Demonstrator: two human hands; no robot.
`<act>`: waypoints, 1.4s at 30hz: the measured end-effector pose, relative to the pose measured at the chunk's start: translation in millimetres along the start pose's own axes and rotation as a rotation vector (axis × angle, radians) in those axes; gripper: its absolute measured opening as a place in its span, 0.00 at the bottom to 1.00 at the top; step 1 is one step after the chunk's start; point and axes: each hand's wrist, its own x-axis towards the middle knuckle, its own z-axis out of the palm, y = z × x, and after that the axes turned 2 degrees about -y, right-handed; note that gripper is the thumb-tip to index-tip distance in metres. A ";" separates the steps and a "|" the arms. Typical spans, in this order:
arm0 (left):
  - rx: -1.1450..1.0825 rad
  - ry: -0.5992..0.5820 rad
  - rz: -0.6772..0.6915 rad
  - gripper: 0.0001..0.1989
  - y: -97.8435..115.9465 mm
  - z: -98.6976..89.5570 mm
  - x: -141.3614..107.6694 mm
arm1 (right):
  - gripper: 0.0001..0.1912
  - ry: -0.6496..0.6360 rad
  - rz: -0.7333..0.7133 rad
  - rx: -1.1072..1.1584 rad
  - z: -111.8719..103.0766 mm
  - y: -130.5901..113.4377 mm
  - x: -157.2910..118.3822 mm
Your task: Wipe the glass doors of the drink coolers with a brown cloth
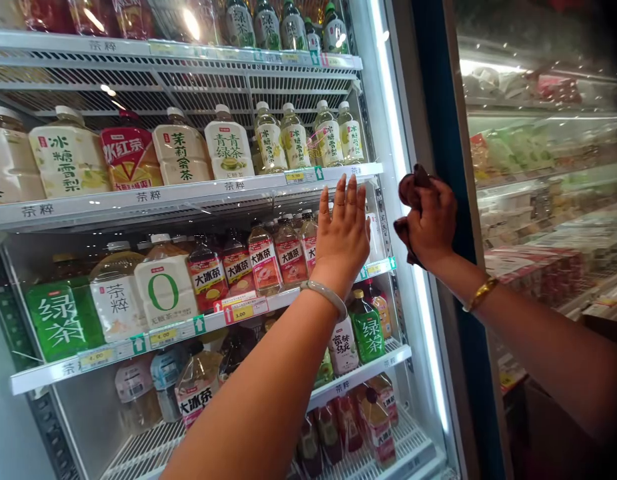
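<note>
My left hand (342, 230), with a pale bangle at the wrist, is raised with its fingers stretched upward in front of the middle shelf edge (188, 192) of a drinks cooler. It holds nothing; whether it touches the glass cannot be made out. To its right, my right hand (431, 223) has its fingers wrapped round a dark brown cloth (412, 190), near the lit strip (411, 133) at the cooler's right side. A gold bracelet (481, 295) is on that wrist. Behind my left hand, part of the row of red-labelled bottles (264, 261) is hidden.
Large tea bottles (177, 150) line the upper shelf, and green-labelled bottles (61, 310) stand lower left. A dark blue upright (451, 167) stands right of the cooler. Beyond it are lit shelves of packaged goods (518, 150). Reflections show on the glass.
</note>
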 end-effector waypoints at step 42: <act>-0.069 0.017 -0.022 0.35 12.0 8.2 -25.8 | 0.22 0.019 0.017 -0.009 -8.0 15.0 -14.6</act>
